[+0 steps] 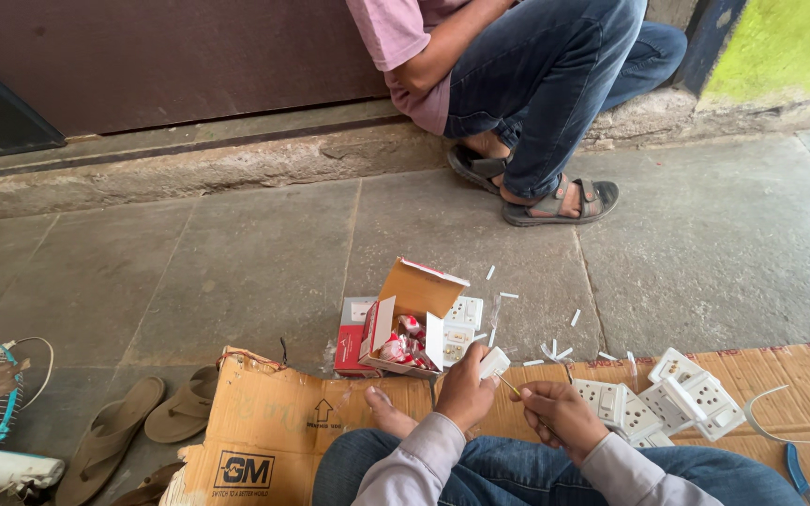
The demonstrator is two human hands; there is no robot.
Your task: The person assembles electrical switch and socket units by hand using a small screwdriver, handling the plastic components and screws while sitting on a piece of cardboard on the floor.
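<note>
**Small socket held in the left hand, tool applied by the right**

The left hand (464,392) is closed around a small white socket (494,362), gripping it by its sides so that one face is turned toward the right hand (560,414). The right hand is closed on a thin tool (510,383), apparently a screwdriver, whose tip meets the socket just beside the left fingers; the handle is hidden in the fist. Both hands work above the person's lap, over a sheet of cardboard (274,422) laid on the floor.

Handling, as judged from its look: the socket is a light, rigid, moulded plastic part, smooth and somewhat slippery, small enough to be pinched between thumb and fingers. The flat side walls offer the firmest hold; the face with its pin holes is best left free. It would likely crack or chip under hard prying rather than bend.

Just to the right of the right hand lies a heap of similar sockets (677,398). Ahead of the left hand stands an open box (405,323) with red-and-white packets inside. White scraps (555,354) lie scattered beyond both hands. A second person's sandalled foot (560,199) rests well apart, farther off.
</note>
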